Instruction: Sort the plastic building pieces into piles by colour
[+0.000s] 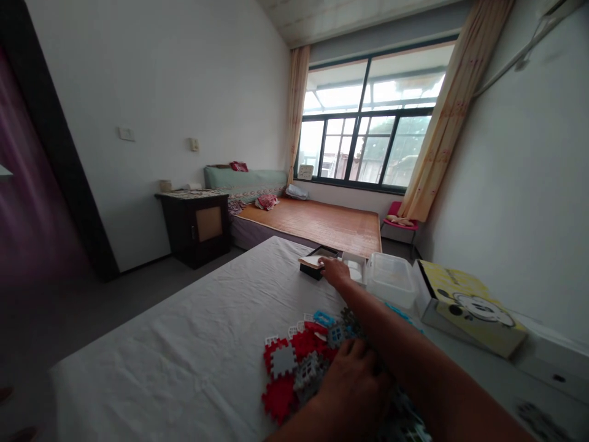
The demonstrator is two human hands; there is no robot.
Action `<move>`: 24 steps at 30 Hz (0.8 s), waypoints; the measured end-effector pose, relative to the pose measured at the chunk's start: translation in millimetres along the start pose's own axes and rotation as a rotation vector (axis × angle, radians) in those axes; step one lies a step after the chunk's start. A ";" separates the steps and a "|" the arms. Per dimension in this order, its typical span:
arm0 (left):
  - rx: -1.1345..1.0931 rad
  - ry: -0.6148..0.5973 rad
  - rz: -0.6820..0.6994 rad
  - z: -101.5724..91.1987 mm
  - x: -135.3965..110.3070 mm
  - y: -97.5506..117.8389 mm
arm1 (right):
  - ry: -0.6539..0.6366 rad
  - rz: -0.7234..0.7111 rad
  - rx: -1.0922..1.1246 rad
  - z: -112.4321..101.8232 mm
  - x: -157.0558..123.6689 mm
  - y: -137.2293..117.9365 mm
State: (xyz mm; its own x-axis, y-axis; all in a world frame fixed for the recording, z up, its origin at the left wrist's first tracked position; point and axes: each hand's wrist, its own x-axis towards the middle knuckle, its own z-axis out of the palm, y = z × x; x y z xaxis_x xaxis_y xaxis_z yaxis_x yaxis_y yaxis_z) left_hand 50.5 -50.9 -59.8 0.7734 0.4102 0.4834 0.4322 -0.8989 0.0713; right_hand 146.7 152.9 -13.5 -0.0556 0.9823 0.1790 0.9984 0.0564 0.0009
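Note:
A heap of red, grey and blue interlocking toy tiles (294, 362) lies on the white-covered table (184, 356) close to me. My left hand (354, 383) rests on the heap's right side, fingers curled down over the tiles. My right arm stretches across the table to a small black box (317, 270) near the far edge. My right hand (335, 271) has its fingers closed on a white flat card (309, 261) that lies on top of that box.
A clear plastic tub (391, 279) and a yellow cartoon-printed carton (473, 307) stand along the right wall. Beyond the table are a low bed with a woven mat (317, 224), a dark cabinet (196, 227), a pink chair (400, 221) and a large window.

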 end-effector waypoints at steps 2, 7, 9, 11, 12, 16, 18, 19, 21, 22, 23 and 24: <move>0.000 -0.001 0.004 -0.6 -0.1 0.3 | 0.013 0.004 -0.002 1.1 0.4 -0.5; 0.023 -0.011 0.001 -2.6 0.1 1.1 | 0.033 -0.053 -0.014 -0.5 4.4 -8.0; 0.041 -0.017 0.011 -4.0 0.2 1.3 | 0.020 -0.092 -0.017 -1.0 7.2 -11.8; 0.051 -0.019 0.027 -5.7 0.4 1.3 | -0.002 -0.108 -0.025 -0.8 9.7 -14.7; 0.053 -0.017 0.030 -6.6 0.5 1.3 | -0.010 -0.107 -0.032 -0.5 10.7 -15.4; 0.045 -0.008 0.017 -7.5 0.9 1.1 | -0.025 -0.091 -0.065 0.1 11.7 -13.3; 0.038 -0.013 0.014 -6.5 1.0 1.0 | -0.039 -0.080 -0.083 -0.7 10.9 -10.2; 0.035 -0.016 0.016 -5.8 1.1 0.9 | -0.048 -0.073 -0.092 -1.3 10.4 -8.7; 0.032 -0.015 0.019 -4.6 1.1 0.7 | -0.065 -0.058 -0.107 -2.7 9.6 -6.4; 0.031 -0.013 0.017 -4.2 1.1 0.7 | -0.073 -0.050 -0.113 -3.5 9.2 -5.7; 0.031 -0.010 0.014 -3.8 1.1 0.6 | -0.080 -0.042 -0.118 -4.5 8.8 -5.5; 0.030 -0.008 0.012 -3.5 1.0 0.5 | -0.084 -0.036 -0.121 -5.9 8.3 -5.5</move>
State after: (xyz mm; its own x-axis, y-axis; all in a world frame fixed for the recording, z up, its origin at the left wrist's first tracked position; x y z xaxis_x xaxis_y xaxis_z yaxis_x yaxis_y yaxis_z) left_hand 49.9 -51.5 -56.2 0.7822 0.4003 0.4774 0.4363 -0.8989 0.0388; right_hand 140.8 159.6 -6.3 -0.0868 0.9918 0.0938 0.9893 0.0747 0.1250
